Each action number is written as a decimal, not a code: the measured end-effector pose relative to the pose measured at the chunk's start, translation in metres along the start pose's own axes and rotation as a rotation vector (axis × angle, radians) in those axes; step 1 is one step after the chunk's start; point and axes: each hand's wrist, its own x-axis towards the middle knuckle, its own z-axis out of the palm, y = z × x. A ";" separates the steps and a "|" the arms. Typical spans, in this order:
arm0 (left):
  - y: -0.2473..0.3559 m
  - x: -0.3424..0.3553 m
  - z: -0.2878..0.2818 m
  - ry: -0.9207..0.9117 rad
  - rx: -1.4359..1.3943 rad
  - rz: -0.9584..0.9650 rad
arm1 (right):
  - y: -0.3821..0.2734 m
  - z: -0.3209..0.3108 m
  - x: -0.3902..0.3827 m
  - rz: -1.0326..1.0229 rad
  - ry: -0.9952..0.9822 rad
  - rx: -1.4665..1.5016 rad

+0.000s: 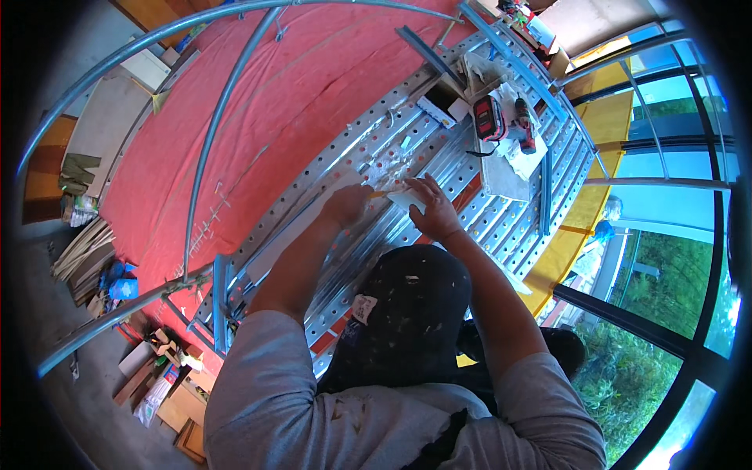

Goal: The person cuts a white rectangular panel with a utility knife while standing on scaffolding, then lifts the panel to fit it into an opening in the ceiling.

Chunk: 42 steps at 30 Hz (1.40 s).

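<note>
My left hand (351, 204) is closed on a thin yellowish object (379, 193), too small to name, which meets a small white piece (405, 198). My right hand (432, 205) grips that white piece, fingers curled round its far edge. Both hands are above perforated metal scaffold planks (368, 133) scattered with small bits. Beyond them, on a pale board (501, 178), lie a red-and-black battery (489, 117) and a cordless drill (523, 125), with crumpled white paper about them.
An open box (443, 102) and blue-grey bars (545, 211) lie on the planks. Curved steel tubes (227, 102) frame the platform. Red sheeting (157, 180) spreads leftward; a yellow band (564, 251) and windows (658, 266) line the right. Wood scraps (164, 352) lie on the floor.
</note>
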 end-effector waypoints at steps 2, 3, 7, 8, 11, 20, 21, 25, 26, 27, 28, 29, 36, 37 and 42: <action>0.002 0.001 -0.003 -0.012 0.034 -0.024 | 0.006 -0.003 0.002 -0.002 -0.025 -0.005; 0.003 0.000 -0.005 -0.027 0.068 -0.054 | 0.007 -0.002 0.001 -0.005 -0.022 -0.007; 0.009 -0.016 -0.016 -0.015 -0.011 -0.116 | 0.006 0.000 -0.004 0.009 -0.003 0.031; 0.016 -0.017 -0.018 0.017 -0.036 -0.054 | 0.009 -0.001 -0.005 -0.003 0.005 0.011; 0.018 -0.017 -0.015 0.109 -0.052 0.017 | 0.005 0.001 -0.002 -0.056 0.017 -0.018; 0.032 -0.009 -0.020 0.061 -0.092 -0.009 | 0.006 0.002 -0.006 -0.031 0.020 -0.020; 0.036 -0.007 -0.023 0.029 -0.084 -0.031 | 0.006 0.003 -0.008 0.020 0.001 -0.006; 0.031 -0.003 -0.015 -0.032 -0.046 -0.082 | 0.007 0.008 -0.007 0.010 -0.006 -0.020; 0.025 -0.004 -0.009 -0.023 -0.006 -0.106 | 0.007 0.010 -0.006 -0.007 0.022 0.026; 0.019 -0.006 -0.004 -0.014 0.034 -0.130 | 0.008 0.011 -0.005 -0.025 0.050 0.073; 0.017 -0.008 -0.004 -0.014 0.035 -0.128 | 0.006 0.012 -0.004 -0.024 0.053 0.073; 0.015 -0.010 -0.004 -0.023 0.049 -0.140 | 0.004 0.013 -0.005 0.003 0.056 0.032; 0.026 -0.010 -0.013 0.007 -0.037 -0.183 | -0.002 0.003 0.000 0.198 0.033 0.120; 0.022 -0.011 -0.011 0.010 -0.033 -0.186 | -0.005 0.004 0.001 0.193 0.033 0.124; 0.029 0.014 -0.010 0.284 -0.389 -0.181 | -0.003 0.004 -0.002 0.208 0.102 0.195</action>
